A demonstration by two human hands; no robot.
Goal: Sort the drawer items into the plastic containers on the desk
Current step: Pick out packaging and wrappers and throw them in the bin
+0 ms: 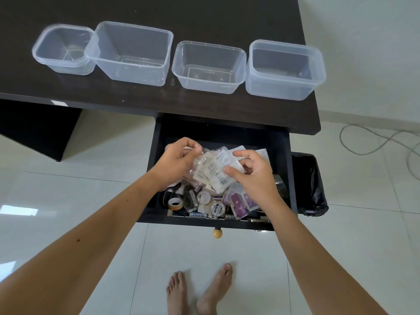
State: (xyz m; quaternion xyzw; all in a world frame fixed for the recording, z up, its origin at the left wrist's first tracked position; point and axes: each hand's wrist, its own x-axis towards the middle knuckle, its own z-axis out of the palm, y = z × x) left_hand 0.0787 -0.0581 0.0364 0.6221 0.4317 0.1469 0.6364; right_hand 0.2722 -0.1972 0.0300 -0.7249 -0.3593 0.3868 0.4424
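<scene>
Below the desk edge, the black drawer [288, 178] stands pulled out, full of small items: tape rolls [175, 203], purple packets [238, 202] and a battery [198, 215]. Both hands are over it. My left hand [176, 161] and my right hand [251, 172] hold a bunch of clear and white sealed packets [216, 171] between them, fingers curled on the edges. Several clear plastic containers stand in a row on the dark desk [136, 94]: a small square one [63, 50], a large one [134, 53], a medium one [209, 67] and a frosted one [285, 70]. All look empty.
A bin with a black bag [312, 185] stands right of the drawer. A grey cable [372, 142] loops on the white tiled floor at the right. The drawer's round wooden knob [217, 233] points toward my bare feet [200, 289].
</scene>
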